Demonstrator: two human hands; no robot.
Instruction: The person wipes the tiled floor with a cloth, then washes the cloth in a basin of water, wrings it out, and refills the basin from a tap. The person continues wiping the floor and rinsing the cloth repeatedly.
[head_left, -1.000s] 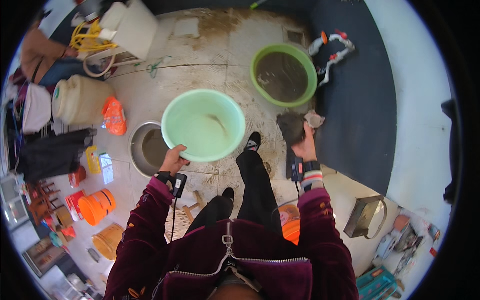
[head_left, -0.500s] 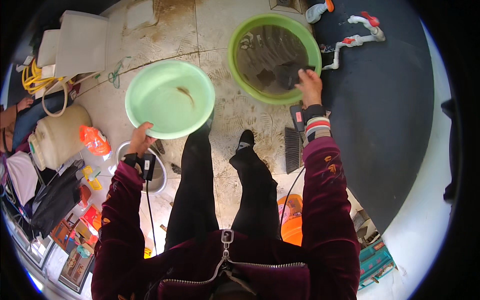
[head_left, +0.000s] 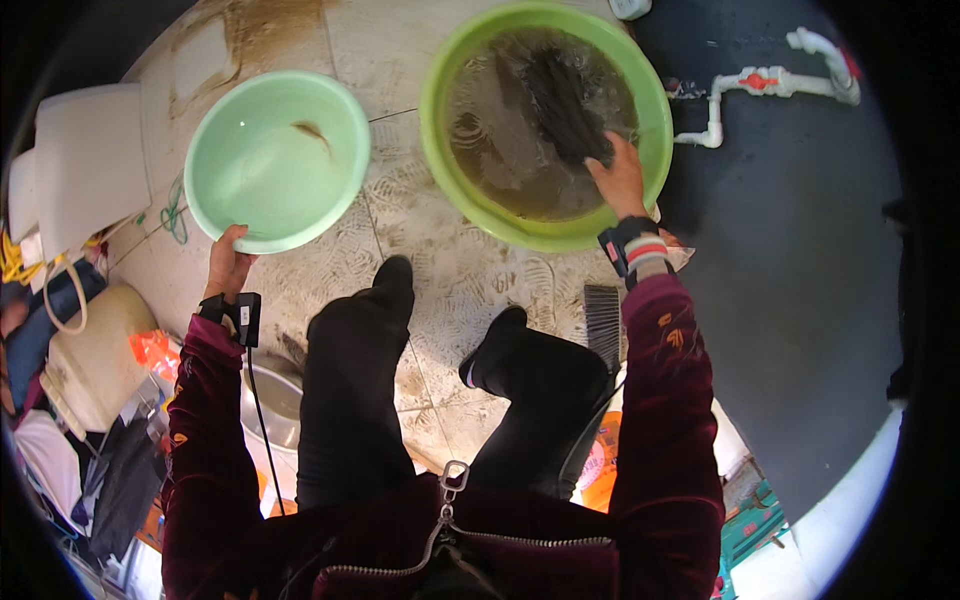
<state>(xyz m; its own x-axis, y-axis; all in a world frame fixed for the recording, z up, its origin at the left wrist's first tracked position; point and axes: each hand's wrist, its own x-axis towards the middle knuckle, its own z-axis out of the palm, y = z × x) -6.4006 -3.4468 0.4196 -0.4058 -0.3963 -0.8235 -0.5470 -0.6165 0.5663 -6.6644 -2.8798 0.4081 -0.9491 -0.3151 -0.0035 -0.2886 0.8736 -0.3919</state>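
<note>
My left hand [head_left: 231,258] grips the near rim of a pale mint-green basin [head_left: 230,195], fingers under its edge and thumb on top. A small brownish streak lies inside that basin, which looks nearly empty. To the right stands a larger yellow-green basin [head_left: 436,165] of murky brown water [head_left: 487,165]. My right hand [head_left: 620,178] reaches over its near right rim, closed on the end of a dark wet cloth [head_left: 563,105]. The cloth stretches in folds through the water toward the far side.
A brush head [head_left: 603,320] with dark bristles lies beside my right foot. White pipes with a red-handled valve [head_left: 757,82] run along the dark wall at right. A metal bowl [head_left: 272,408] sits by my left leg. A beige plastic barrel [head_left: 105,350] lies at left.
The dark cloth, earlier bunched near my right hand, now stretches across the larger basin, and the water is stirred. The mint-green basin appears farther left, still in my left hand. My view has shifted.
</note>
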